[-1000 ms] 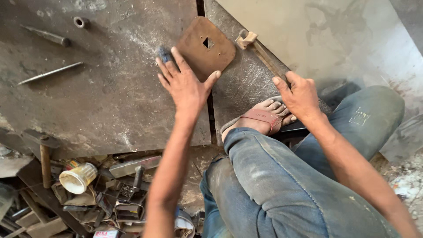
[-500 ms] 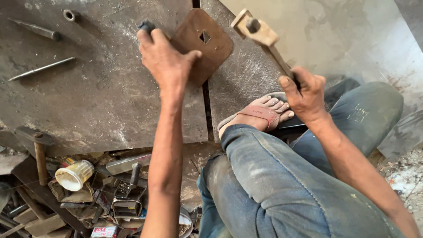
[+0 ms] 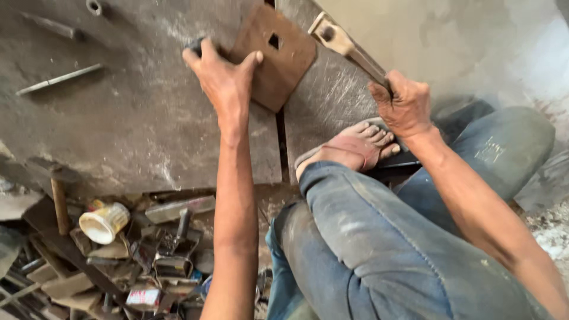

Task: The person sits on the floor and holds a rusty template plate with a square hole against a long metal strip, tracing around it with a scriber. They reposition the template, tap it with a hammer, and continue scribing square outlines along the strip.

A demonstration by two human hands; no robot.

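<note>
left hand point(image 3: 224, 80) presses the rusty square plate point(image 3: 274, 56) flat on the steel slab point(image 3: 136, 118), fingers spread over its nine o'clock edge; right hand point(image 3: 403, 106), fingers wrapped tight, raises the hammer point(image 3: 335, 37) at two o'clock.

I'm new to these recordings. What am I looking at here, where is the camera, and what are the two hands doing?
There is no machine here: a person works with bare hands, filmed by a camera worn on the head and looking down, so the arms reach in from below. The person sits with jeans-clad knees up and a sandalled foot on the grey metal work plate. The left hand presses on a rusty square steel plate with a square hole. The right hand grips a hammer, head raised above the plate. A thin rod lies on the surface; scrap, tools and a small can sit below its edge.
</note>
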